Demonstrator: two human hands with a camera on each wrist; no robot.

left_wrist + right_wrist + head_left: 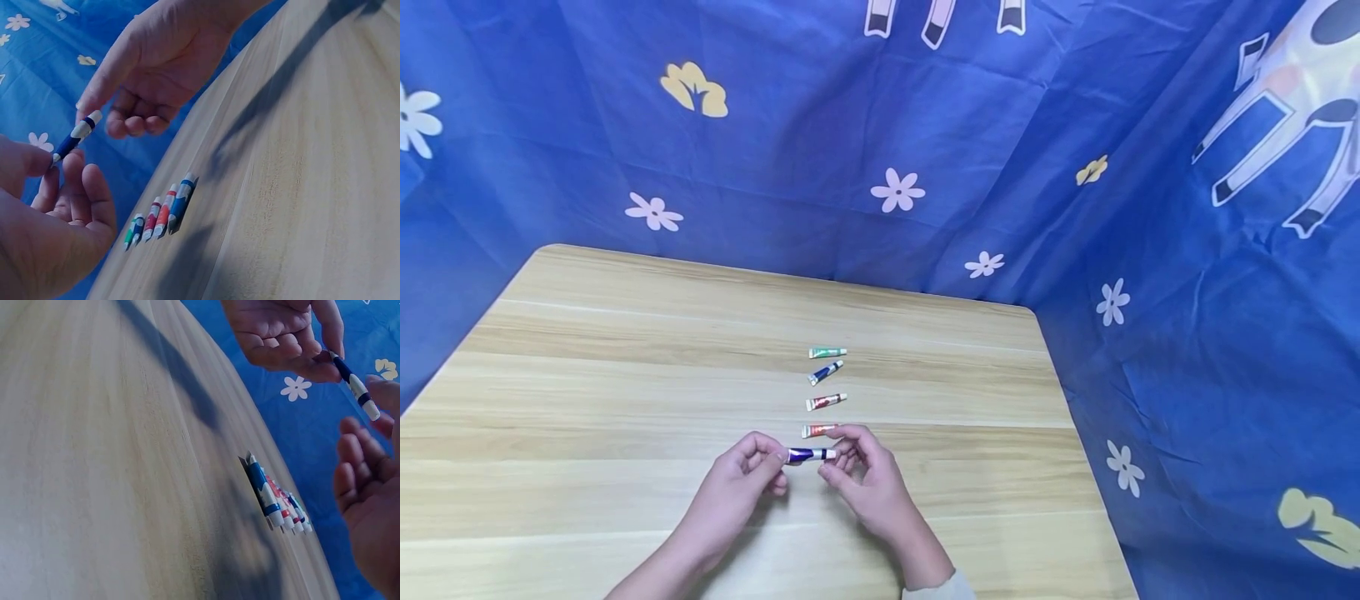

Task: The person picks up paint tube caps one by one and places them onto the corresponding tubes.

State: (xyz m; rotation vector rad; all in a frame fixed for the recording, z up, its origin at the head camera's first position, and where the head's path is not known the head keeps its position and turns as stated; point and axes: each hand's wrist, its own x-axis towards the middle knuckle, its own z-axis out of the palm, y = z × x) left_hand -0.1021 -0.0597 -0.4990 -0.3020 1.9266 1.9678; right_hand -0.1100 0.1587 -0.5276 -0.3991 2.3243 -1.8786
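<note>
My left hand pinches a dark blue-purple paint tube by its flat end, above the table. The tube lies level in the head view, its white cap pointing right. Close around that cap are the loosely bent fingers of my right hand; the cap stays visible, and no firm grip on it shows. Beyond the hands lie an orange-red tube, a crimson tube, a blue tube and a green tube in a column. Another blue tube lies nearest in the wrist views.
The wooden table has a pale grain and rounded far corners. Blue cloth printed with flowers and animals hangs behind it and along its right side. Shadows of the arms fall across the tabletop.
</note>
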